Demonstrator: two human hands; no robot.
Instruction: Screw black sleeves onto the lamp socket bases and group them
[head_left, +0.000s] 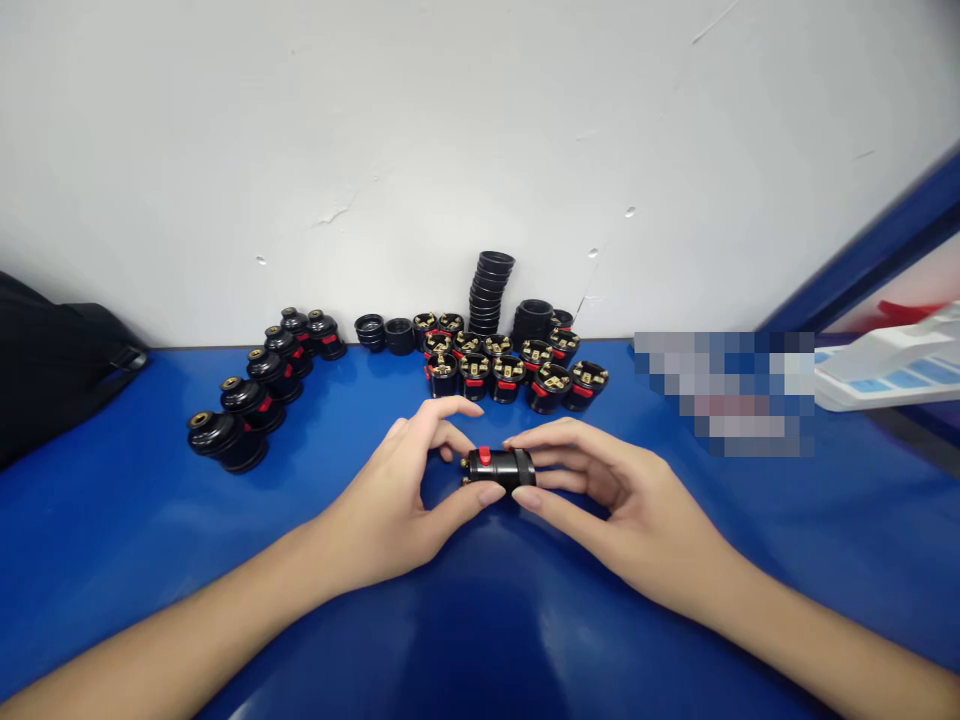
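A black lamp socket [496, 467] with a red switch lies sideways between my two hands. Brass terminals stick out of its left end, and a black ring [524, 466] sits around its right end. My left hand [420, 480] has its thumb against the socket's near side, with the fingers arched over the left end. With thumb and fingertips, my right hand [607, 475] pinches the ringed end. Just beyond my hands stand several open sockets [475, 378], brass terminals facing up. A tall, leaning stack of black threaded rings [487, 295] rises behind them.
Several capped lamp sockets [251, 402] form a slanting row at left on the blue table [480, 620]. Loose black rings [399, 337] and a shorter ring stack [532, 322] stand near the white wall [450, 130]. A black bag [60, 365] is far left; a white-and-blue object [892, 370] is at right.
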